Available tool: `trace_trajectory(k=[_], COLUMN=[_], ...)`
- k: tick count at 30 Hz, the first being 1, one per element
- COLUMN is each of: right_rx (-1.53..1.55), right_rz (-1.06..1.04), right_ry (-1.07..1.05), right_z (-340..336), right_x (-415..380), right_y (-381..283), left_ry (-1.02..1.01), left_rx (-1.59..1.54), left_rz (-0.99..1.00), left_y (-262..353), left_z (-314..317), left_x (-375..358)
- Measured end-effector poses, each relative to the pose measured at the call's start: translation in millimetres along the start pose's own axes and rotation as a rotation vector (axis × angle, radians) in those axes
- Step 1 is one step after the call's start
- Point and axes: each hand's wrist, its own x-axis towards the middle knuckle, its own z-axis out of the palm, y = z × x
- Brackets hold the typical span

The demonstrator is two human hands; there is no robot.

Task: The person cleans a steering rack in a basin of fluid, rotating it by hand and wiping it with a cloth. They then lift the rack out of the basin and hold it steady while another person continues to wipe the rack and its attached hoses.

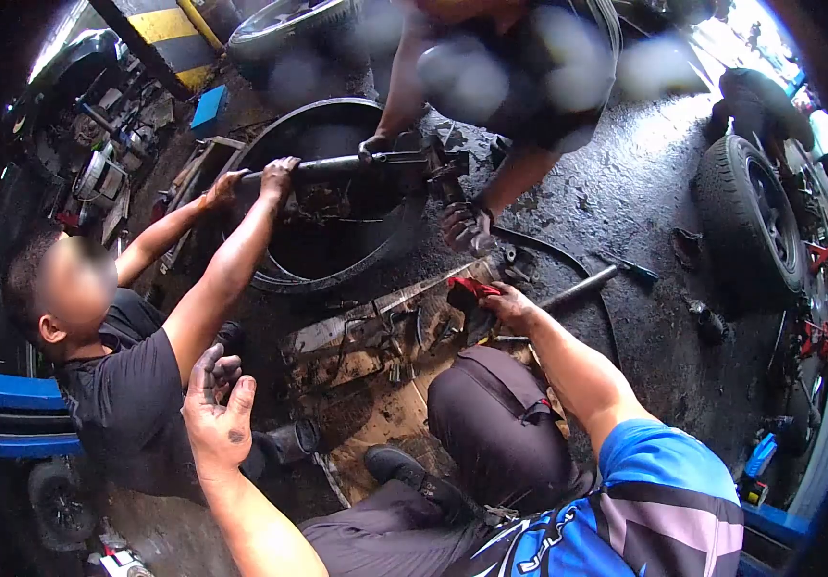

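Observation:
My left hand (219, 409) is raised at the lower left, smudged black, its fingers slightly curled and the thumb apart, holding nothing. My right hand (512, 306) grips a crumpled red cloth (471, 290) above the cardboard (404, 404). Beyond my hands, two people hold a long dark metal cylinder (322, 171) with a thin rod and a bracket-like end. The person on the left has both hands on one end. At the top, another person holds the rod end, with a dirty gloved hand (469, 228) near the bracket.
A large round metal rim (289, 285) lies under the cylinder. Several tools and small parts (404, 337) are strewn over the cardboard. A metal pipe (582, 287) and a black hose lie on the wet floor. A wheel (752, 212) stands at the right.

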Motion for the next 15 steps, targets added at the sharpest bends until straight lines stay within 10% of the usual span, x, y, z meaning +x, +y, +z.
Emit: trace_trajectory(k=[15], right_rx=[0.086], right_rz=[0.079], right_ry=[0.039], right_z=[7.3], right_x=[-2.5], right_y=[-3.9], left_ry=[-0.039], left_rx=[0.021], left_rz=[-0.031], left_y=[1.7], left_z=[-1.9], left_x=[1.2])
